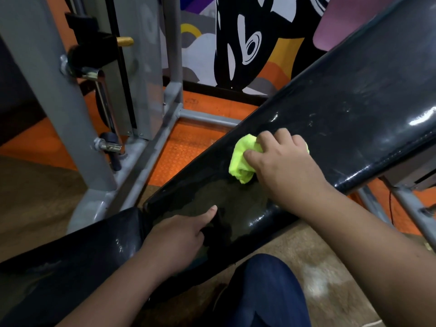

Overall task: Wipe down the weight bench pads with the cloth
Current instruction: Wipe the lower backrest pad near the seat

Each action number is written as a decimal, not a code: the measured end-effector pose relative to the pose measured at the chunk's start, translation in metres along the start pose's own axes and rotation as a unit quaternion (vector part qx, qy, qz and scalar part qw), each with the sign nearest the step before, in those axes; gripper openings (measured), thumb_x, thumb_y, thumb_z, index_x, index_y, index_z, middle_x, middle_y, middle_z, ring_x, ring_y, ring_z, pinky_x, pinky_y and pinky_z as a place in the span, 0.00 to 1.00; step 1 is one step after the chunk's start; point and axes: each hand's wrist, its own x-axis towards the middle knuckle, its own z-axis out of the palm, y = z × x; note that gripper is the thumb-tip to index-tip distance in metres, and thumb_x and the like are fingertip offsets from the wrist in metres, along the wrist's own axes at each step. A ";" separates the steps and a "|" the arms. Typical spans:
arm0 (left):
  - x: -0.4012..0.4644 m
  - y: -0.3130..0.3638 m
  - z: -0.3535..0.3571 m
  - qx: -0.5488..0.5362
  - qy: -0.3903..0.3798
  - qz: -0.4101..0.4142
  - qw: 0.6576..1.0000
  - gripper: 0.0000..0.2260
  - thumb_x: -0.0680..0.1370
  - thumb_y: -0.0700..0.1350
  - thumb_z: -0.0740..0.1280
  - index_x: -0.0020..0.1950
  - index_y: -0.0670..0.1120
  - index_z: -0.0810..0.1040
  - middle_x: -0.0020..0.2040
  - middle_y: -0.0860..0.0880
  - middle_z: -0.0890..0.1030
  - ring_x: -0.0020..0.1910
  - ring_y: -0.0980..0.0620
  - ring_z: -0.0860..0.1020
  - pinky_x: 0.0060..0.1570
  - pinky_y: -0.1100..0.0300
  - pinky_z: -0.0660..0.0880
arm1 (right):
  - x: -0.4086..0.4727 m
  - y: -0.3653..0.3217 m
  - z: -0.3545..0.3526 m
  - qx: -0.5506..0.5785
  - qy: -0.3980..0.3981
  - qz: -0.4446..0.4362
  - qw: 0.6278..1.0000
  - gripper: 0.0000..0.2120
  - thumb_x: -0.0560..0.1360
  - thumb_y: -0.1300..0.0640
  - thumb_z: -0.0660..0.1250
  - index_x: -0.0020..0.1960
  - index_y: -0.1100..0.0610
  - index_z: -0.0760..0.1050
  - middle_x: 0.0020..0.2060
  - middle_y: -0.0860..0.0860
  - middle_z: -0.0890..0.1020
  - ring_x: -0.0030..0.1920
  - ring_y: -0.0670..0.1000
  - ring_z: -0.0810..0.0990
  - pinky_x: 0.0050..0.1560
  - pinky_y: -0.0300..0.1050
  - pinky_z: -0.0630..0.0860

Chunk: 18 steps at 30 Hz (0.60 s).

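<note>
A grey steel machine frame stands on the orange textured rubber floor at the left. Below it lies the glossy black vinyl seat pad, where the left hand rests with its forefinger stretched out onto the worn lower end of the long, sloping black vinyl back pad. Further right, the right hand presses a crumpled neon-yellow microfibre cloth against that back pad, fingers curled over it. A blue-trousered knee shows below.
</note>
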 end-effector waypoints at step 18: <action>-0.002 0.000 0.000 0.000 0.023 0.014 1.000 0.28 0.83 0.46 0.56 0.75 0.74 0.52 0.32 0.51 0.71 0.29 0.55 0.68 0.29 0.62 0.62 | 0.030 -0.003 0.007 0.002 0.010 -0.011 1.000 0.11 0.65 0.59 0.73 0.46 0.53 0.79 0.45 0.56 0.73 0.43 0.58 0.69 0.39 0.51 0.59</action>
